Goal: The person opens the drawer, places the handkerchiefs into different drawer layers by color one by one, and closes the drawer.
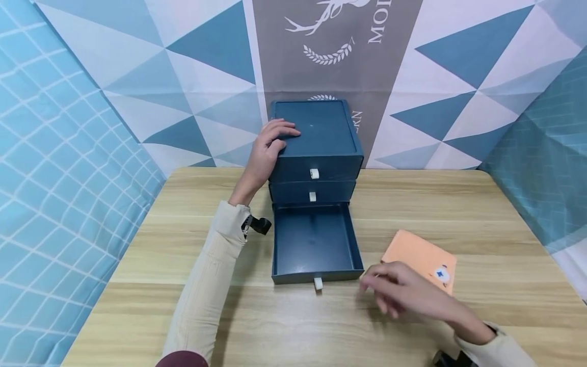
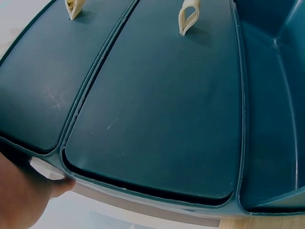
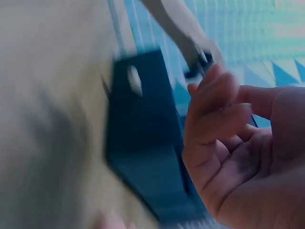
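A dark blue drawer cabinet (image 1: 316, 127) stands at the back of the table, three drawers high. Its bottom drawer (image 1: 312, 244) is pulled out, with a bare floor inside and a white pull tab (image 1: 318, 284) at the front. My left hand (image 1: 270, 145) rests on the cabinet's top at its left edge, fingers laid over the surface. The left wrist view shows the closed middle drawer (image 2: 157, 105) with its loop tab. To the right of the open drawer, my right hand (image 1: 403, 290) hovers with loosely bent fingers, holding nothing. It partly covers a flat peach-coloured square item (image 1: 415, 250).
The wooden table (image 1: 192, 244) runs up to a patterned backdrop (image 1: 206, 86) behind the cabinet. Blue gridded cloth (image 1: 55, 178) hangs at the left, and teal cloth (image 1: 545, 142) at the right. A round white patch with a blue star marks the peach item.
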Demonstrator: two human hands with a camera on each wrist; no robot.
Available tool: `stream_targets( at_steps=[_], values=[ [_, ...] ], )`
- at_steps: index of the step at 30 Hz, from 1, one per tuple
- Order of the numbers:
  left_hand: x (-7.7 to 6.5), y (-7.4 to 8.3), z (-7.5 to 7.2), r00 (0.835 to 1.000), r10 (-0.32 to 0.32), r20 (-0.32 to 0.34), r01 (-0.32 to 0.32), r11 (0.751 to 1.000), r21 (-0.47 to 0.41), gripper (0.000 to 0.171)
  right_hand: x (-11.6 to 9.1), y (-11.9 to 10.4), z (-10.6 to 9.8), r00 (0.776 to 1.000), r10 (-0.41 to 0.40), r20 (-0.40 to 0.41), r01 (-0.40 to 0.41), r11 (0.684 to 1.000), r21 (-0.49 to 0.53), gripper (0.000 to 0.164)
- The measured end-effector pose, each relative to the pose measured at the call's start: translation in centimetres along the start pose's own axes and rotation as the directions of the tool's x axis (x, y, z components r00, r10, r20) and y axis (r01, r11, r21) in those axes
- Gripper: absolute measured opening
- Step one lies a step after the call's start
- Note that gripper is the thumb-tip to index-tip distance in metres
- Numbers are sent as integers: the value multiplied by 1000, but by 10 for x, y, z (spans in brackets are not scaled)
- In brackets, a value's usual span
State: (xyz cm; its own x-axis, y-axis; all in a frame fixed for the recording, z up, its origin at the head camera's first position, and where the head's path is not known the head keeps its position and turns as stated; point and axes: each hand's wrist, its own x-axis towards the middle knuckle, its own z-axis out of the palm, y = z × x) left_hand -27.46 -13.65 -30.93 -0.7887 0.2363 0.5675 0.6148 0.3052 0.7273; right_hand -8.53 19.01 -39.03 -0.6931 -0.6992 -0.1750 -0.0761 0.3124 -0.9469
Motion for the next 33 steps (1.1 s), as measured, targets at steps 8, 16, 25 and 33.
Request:
stream_targets(
  at_steps=[8,16,25,33],
  values=[
    [-8,29,-4,999,-28,31,30,998,-52,36,-32,22,-55,880,-63,-471,-176,877,-447,25],
    [-17,18,-9,998,-8,69,14,996,-86,35,-56,61,-91,777,-52,-627,-452,648,-613,39],
    [-21,15,-11,997,18,73,-10,995,-102,32,-56,84,-99,824,43,-566,-451,655,-607,55],
    [-17,10,-6,997,11,72,-6,997,-75,33,-57,87,-101,811,38,-584,-468,641,-608,36]
  ],
)
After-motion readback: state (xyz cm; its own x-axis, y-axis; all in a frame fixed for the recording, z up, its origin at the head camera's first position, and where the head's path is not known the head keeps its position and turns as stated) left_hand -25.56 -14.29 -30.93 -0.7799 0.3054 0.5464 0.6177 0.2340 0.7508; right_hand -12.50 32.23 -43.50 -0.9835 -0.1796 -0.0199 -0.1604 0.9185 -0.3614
